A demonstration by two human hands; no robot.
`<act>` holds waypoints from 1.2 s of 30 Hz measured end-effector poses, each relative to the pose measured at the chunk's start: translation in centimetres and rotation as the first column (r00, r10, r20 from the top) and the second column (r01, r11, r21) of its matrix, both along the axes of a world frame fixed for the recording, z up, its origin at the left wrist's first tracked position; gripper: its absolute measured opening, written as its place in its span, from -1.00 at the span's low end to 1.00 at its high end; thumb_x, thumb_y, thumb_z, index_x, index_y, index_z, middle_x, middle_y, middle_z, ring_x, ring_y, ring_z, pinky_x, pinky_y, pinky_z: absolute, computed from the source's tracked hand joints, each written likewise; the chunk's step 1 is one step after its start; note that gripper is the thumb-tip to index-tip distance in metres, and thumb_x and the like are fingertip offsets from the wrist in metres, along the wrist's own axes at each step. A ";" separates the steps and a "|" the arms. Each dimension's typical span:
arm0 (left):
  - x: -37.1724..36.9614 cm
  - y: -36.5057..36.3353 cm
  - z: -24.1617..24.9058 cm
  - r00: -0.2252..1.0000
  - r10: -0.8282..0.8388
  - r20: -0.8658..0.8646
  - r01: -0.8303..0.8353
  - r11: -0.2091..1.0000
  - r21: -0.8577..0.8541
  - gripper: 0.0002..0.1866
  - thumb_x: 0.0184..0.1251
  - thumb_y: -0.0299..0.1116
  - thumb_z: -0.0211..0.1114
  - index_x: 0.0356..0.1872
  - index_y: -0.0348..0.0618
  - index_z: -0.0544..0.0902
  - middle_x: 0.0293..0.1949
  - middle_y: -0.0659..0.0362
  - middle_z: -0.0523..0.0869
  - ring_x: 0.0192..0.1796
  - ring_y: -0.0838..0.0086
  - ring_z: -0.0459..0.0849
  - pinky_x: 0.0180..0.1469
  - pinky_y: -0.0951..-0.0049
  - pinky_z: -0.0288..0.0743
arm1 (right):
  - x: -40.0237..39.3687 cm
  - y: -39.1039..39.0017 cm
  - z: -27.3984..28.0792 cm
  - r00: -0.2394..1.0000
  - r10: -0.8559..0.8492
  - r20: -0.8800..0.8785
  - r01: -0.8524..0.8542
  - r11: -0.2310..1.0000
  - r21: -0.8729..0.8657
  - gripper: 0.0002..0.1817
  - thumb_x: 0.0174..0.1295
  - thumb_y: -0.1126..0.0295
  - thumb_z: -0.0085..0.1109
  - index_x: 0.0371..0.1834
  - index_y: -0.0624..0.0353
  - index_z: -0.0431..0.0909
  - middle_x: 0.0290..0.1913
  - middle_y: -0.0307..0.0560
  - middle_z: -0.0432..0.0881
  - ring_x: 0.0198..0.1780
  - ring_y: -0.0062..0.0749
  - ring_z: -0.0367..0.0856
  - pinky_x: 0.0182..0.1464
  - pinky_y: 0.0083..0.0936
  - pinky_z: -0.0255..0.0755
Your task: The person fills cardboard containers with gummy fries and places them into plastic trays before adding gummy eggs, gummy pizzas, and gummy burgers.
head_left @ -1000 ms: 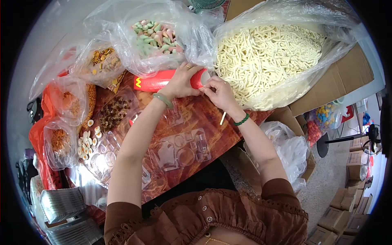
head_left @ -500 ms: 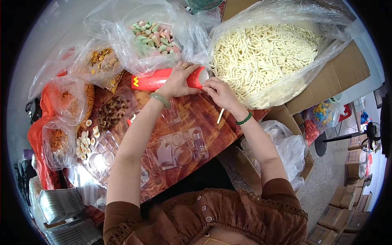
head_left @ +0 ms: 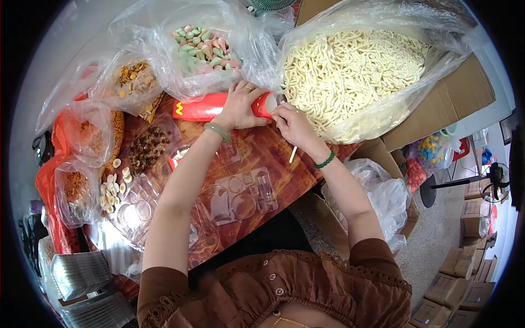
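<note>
A red stack of nested paper fry cartons with a yellow M lies on its side on the brown patterned table. My left hand is closed around it from above, near its open white-lined end. At that end, my right hand has its thumb and fingers pinched together at the outermost carton's rim. A pale yellow strip sticks out below my right hand; whether the hand holds it is hidden. Behind that hand, a big clear bag holds a heap of pale strips. Clear plastic trays lie nearer me.
Pastel candies sit in a bag at the back. Bagged orange pieces, brown gummies and egg-shaped candies are on the left. An open cardboard box with plastic bags stands right, with stacked cartons beyond.
My right fingers have curled in a little more at the open end of the red stack. The left hand keeps its hold. The view has shifted slightly.
</note>
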State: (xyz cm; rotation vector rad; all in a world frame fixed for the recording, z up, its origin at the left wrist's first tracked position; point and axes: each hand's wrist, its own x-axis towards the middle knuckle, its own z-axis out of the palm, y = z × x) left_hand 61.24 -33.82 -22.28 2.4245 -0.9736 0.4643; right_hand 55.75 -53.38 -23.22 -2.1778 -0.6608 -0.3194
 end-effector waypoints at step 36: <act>-6.2 0.7 3.5 0.400 -0.686 -0.607 -0.501 0.392 -0.772 -0.57 0.32 -0.41 0.23 0.18 -0.30 0.42 0.00 0.11 0.62 0.01 0.46 0.63 0.07 0.42 0.55 | -1.8 -5.8 6.8 0.981 0.192 -0.012 -0.191 0.960 -0.203 -0.83 0.10 0.49 0.19 -0.22 0.20 0.56 -0.28 -0.05 0.53 -0.23 -0.17 0.54 -0.17 -0.37 0.44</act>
